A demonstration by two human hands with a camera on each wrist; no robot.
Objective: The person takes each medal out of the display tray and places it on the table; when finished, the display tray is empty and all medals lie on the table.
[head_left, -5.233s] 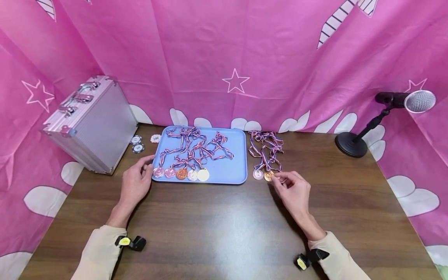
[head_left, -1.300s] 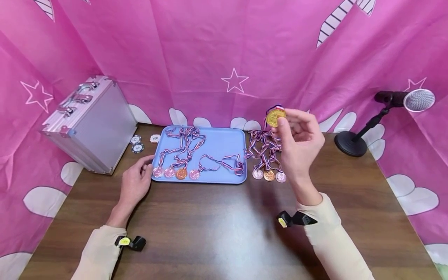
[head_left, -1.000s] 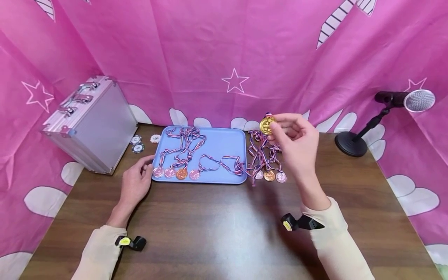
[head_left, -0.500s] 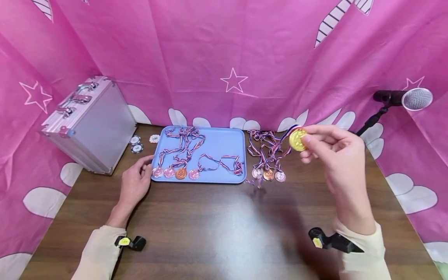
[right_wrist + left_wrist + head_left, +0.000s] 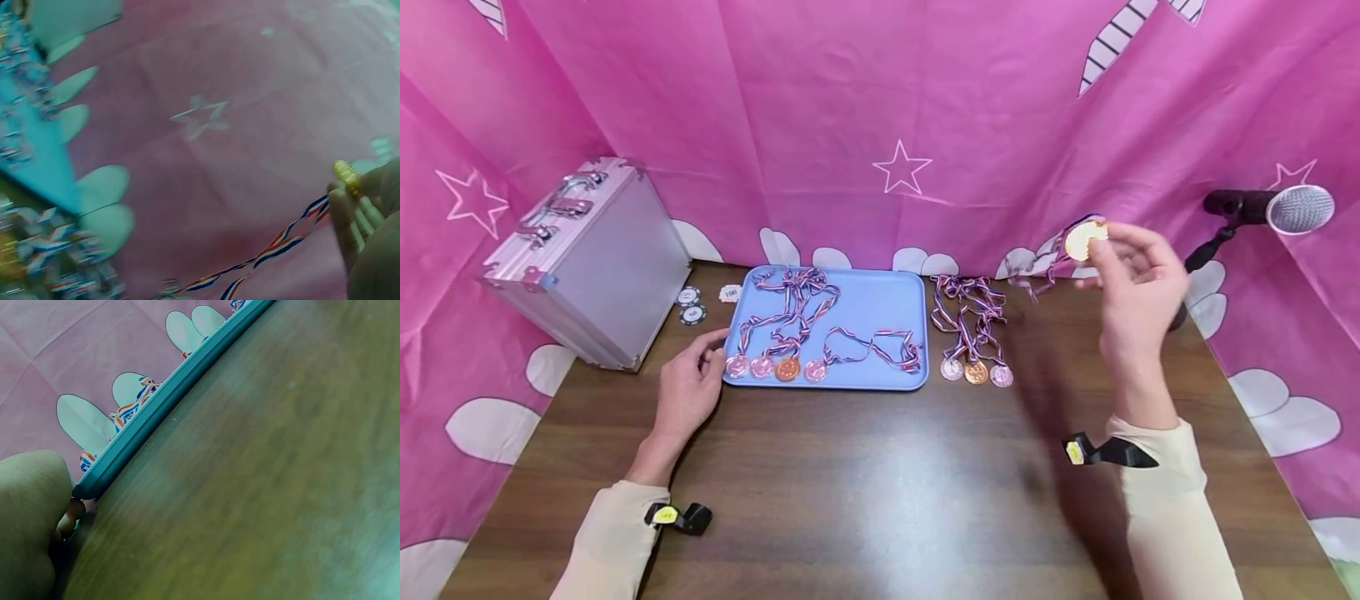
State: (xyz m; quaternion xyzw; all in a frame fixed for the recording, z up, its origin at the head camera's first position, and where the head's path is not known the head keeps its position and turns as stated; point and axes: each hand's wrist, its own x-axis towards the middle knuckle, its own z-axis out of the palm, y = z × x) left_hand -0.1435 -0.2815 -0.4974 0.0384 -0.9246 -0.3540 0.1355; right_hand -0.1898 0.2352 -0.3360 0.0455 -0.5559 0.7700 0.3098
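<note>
My right hand pinches a gold medal by its disc, raised at the right of the table. Its striped ribbon trails to the left in the right wrist view. On the blue tray lie several medals with tangled ribbons, among them a bronze-coloured medal and a pinkish medal with its ribbon stretched rightward. My left hand holds the tray's near left corner, its thumb and fingers at the rim in the left wrist view. Right of the tray lie three medals, the middle one orange-gold.
A silver case stands at the left, with poker chips beside it. A microphone on a stand is at the right back, partly behind my right hand. A pink curtain closes off the back of the wooden table.
A gold-toned medal has left the tray, and another medal there now lies with its ribbon spread. A third medal has joined those at right. My right hand, holding the gold medal, has moved right.
</note>
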